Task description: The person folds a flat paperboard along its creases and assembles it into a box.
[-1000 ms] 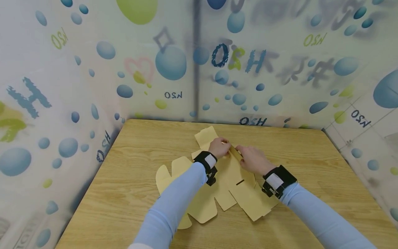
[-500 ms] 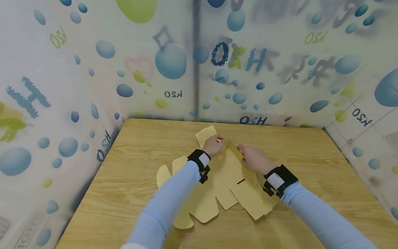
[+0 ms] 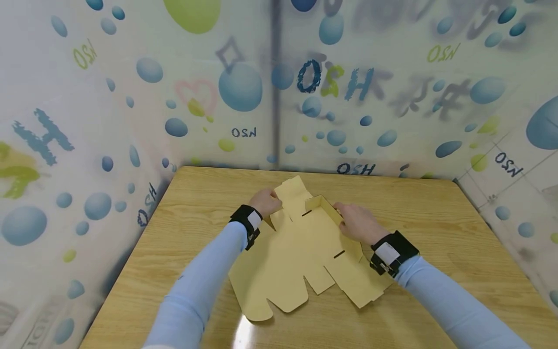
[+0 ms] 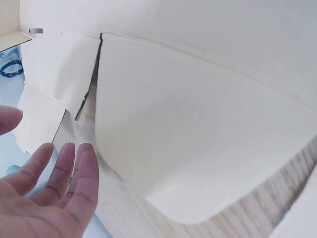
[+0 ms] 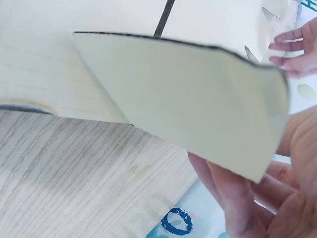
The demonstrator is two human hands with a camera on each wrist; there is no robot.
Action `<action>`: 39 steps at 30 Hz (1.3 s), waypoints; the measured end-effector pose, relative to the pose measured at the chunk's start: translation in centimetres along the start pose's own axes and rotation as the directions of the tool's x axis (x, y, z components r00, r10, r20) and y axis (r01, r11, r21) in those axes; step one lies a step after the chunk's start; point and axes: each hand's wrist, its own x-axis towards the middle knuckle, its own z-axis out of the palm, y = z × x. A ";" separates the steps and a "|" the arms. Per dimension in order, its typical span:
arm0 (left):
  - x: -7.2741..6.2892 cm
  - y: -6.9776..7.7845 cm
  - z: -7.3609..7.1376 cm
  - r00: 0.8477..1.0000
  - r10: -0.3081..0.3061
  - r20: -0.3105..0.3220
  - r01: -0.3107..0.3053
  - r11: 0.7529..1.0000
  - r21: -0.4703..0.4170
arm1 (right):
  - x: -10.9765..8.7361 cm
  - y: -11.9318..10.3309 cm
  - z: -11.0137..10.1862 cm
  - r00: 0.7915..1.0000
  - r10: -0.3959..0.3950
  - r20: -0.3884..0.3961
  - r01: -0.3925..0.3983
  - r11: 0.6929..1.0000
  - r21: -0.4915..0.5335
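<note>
A flat die-cut sheet of yellowish cardboard point(image 3: 292, 252), with slots and flaps, lies on the table. My right hand point(image 3: 361, 224) holds its right side flap point(image 3: 332, 213) folded upright, and a small end tab point(image 3: 313, 202) is bent inward at the far corner. In the right wrist view the fingers point(image 5: 230, 193) curl behind this flap, partly hidden by it. My left hand point(image 3: 266, 202) is by the far left edge, at a rounded flap that lifts slightly. Loosely bent and apart, its fingers point(image 4: 84, 183) show beside that flap in the left wrist view.
The wooden table point(image 3: 174, 208) meets patterned walls point(image 3: 244, 145) at the back and sides. A far panel point(image 3: 296, 188) of the sheet points toward the back wall. Notched flaps point(image 3: 357, 286) spread along the near side.
My left hand has let go of the far corner and moved left to the left edge of the sheet. My right hand stays at the upright flap.
</note>
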 end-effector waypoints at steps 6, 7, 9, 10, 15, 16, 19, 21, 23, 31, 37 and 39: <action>0.2 -0.8 0.4 0.998 0.003 0.062 -0.012 0.989 0.145 | -0.1 0.0 0.0 1.000 0.010 -0.004 -0.010 1.000 -0.004; 0.1 -0.8 0.5 0.997 0.003 0.081 -0.015 0.988 0.151 | -0.1 0.0 0.0 1.000 0.011 -0.004 -0.011 1.000 -0.003; 0.0 -0.7 0.6 0.996 -0.006 0.093 -0.009 0.987 0.158 | -0.1 0.0 0.0 1.000 0.012 -0.005 -0.012 1.000 -0.002; -0.1 -0.6 0.7 0.995 -0.009 0.095 -0.007 0.987 0.163 | -0.1 0.0 0.0 1.000 0.012 -0.005 -0.012 1.000 -0.001; -0.5 -0.2 1.2 0.996 0.004 0.084 -0.021 0.980 0.196 | -0.1 0.0 0.0 1.000 0.010 -0.007 -0.010 1.000 0.007; -0.5 -0.2 1.3 0.997 0.010 0.078 -0.025 0.979 0.200 | -0.1 0.0 0.0 1.000 0.010 -0.008 -0.010 1.000 0.007; -0.5 -0.4 1.7 0.998 0.019 0.060 -0.031 0.978 0.208 | -0.1 -0.1 0.0 1.000 0.008 -0.011 -0.008 1.000 0.008; -0.5 -0.4 1.9 0.998 0.033 0.053 -0.044 0.973 0.225 | -0.1 -0.1 0.0 1.000 0.007 -0.011 -0.007 1.000 0.008; -0.6 -0.2 2.1 0.997 0.063 0.039 -0.071 0.962 0.264 | -0.2 -0.1 0.0 1.000 0.008 -0.011 -0.007 1.000 0.009; -1.6 0.8 3.6 0.968 0.249 0.019 -0.227 0.844 0.487 | -0.2 -0.3 -0.1 1.000 0.011 -0.011 -0.011 1.000 0.014; -2.4 1.1 5.6 0.943 0.331 0.014 -0.254 0.696 0.672 | -0.1 -0.4 -0.2 1.000 0.014 -0.010 -0.014 1.000 0.007; -2.8 1.3 6.1 0.932 0.360 0.035 -0.268 0.621 0.737 | -0.1 -0.4 -0.2 1.000 0.017 -0.007 -0.017 1.000 0.005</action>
